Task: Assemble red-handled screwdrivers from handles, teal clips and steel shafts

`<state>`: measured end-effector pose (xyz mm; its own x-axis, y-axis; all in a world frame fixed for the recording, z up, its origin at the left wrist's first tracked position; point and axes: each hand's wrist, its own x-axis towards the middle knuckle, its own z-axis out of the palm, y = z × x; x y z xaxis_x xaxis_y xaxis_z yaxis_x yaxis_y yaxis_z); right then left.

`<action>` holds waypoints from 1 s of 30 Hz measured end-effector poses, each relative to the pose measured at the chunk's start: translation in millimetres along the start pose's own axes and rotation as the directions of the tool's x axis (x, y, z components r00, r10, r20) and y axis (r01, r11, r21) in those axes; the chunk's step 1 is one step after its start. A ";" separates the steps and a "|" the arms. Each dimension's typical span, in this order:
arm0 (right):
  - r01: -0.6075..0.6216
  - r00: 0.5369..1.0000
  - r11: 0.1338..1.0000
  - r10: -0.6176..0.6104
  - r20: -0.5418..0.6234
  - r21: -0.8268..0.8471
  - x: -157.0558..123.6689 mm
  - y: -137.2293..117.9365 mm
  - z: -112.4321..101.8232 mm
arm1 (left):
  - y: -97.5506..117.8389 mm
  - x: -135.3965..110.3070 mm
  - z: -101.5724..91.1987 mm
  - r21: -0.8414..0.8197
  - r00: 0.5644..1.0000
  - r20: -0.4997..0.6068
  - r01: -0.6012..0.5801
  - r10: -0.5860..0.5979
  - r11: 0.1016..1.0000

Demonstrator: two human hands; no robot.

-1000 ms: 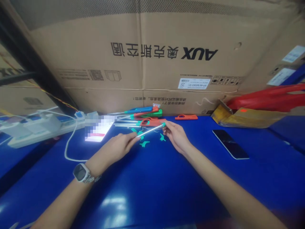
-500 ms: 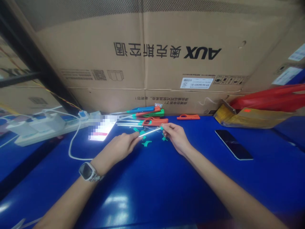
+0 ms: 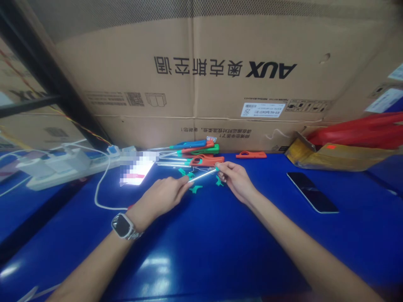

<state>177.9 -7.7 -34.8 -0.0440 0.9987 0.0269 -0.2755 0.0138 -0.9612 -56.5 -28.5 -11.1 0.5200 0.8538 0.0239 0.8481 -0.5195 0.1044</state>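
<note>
Between both hands is a thin shiny metal tube. My left hand, with a watch at the wrist, pinches the tube's left end. The fingers of my right hand are closed on its other end, where a bit of green shows. Small green plastic pieces lie on the blue table just below and behind the tube. Behind the hands, several long-necked lighters in orange, green, red and blue are piled with their metal necks pointing left. A separate orange lighter handle part lies to their right.
A lit phone lies on the left by a white power strip with cables. On the right are a dark phone and an open yellow-brown box holding red plastic. A large cardboard carton stands behind the blue table.
The view has shifted slightly, so everything appears a little further right. Both hands keep their hold on the tube, with hardly any movement of their own.
</note>
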 end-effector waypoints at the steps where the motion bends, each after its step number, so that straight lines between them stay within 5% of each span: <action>1: 0.004 1.000 0.999 -0.003 0.009 -0.033 0.5 -1.7 -1.4 | 0.2 0.1 -0.2 0.003 1.000 -0.001 -0.005 0.005 1.000; 11: -0.004 0.990 0.985 0.028 0.139 -0.172 0.2 -2.4 -0.5 | 5.4 2.7 3.3 0.022 1.000 0.020 0.004 -0.005 1.000; 16: -0.049 0.998 0.997 0.047 0.047 0.051 -2.4 12.4 26.6 | 8.1 7.3 5.4 -0.006 0.999 -0.023 0.039 -0.039 0.999; 22: -0.038 0.994 0.999 0.039 0.101 -0.006 -12.9 24.7 55.3 | 12.0 10.3 5.6 -0.229 0.995 -0.067 0.058 -0.075 0.972; 30: 0.035 0.989 0.995 -0.022 0.143 -0.089 -12.5 23.0 64.3 | 9.3 9.7 6.2 -0.392 0.989 -0.125 0.025 -0.080 0.920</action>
<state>110.4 -23.1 -39.6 -0.1749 0.9807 0.0873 -0.1900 0.0534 -0.9803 -42.9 -25.2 -16.1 0.4335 0.8903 0.1392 0.7533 -0.4428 0.4862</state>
